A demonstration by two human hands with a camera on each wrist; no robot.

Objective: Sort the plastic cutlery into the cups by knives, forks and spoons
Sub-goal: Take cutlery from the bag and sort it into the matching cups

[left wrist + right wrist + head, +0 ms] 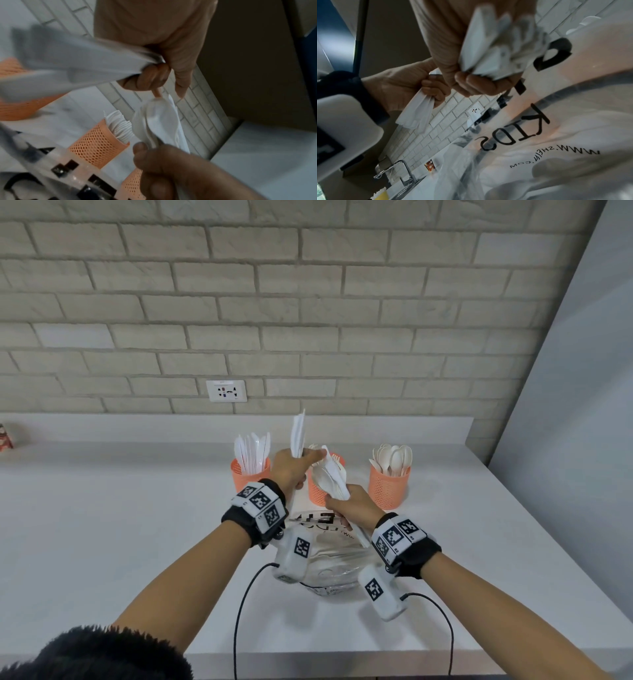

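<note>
Cutlery [331, 474] is light, stiff, slippery plastic, so we judge the handles the safest hold: our right hand [356, 503] clamps a mixed bunch, our left hand [291, 467] clamps knives [297, 438], above the cups [388, 486].

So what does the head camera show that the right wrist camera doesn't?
Only the head view shows the three orange mesh cups in a row: knives in the left cup, forks in the middle cup, spoons in the right cup.

Only the right wrist view shows a chrome tap further along the counter, and the word KIDS on the clear plastic bag.

Both show the left hand gripping a bunch of white plastic cutlery, the right hand gripping a second white bunch, and the wall socket.
</note>
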